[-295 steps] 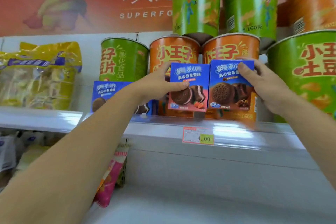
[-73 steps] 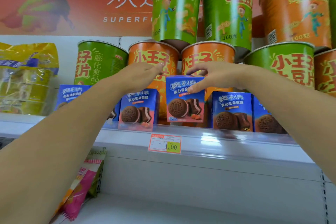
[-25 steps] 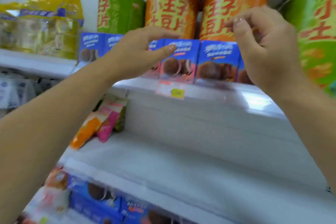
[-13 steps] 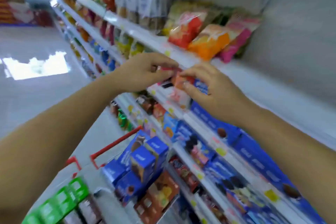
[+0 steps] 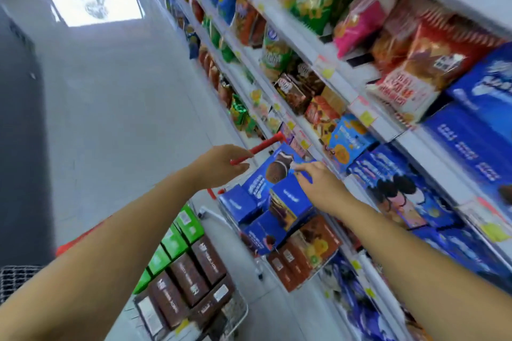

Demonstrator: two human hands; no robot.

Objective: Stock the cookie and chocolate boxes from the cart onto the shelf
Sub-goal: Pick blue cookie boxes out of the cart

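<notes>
Store aisle; cart (image 5: 237, 311) holds blue cookie boxes (image 5: 289, 198), brown boxes (image 5: 188, 279).

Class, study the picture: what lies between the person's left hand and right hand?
In the head view, a tilted blue cookie box lies between the left hand and the right hand; the red cart handle shows above it.

The shop is bright all over. A big white patch of light (image 5: 91, 0) glares on the shiny floor (image 5: 116, 119) near its far left corner, and a dark grey shadow (image 5: 19, 147) runs down the floor's left edge. Everything looks soft and smeary, most of all the blue boxes (image 5: 476, 147) at the right. The shelves (image 5: 302, 39) lean and bend.
</notes>
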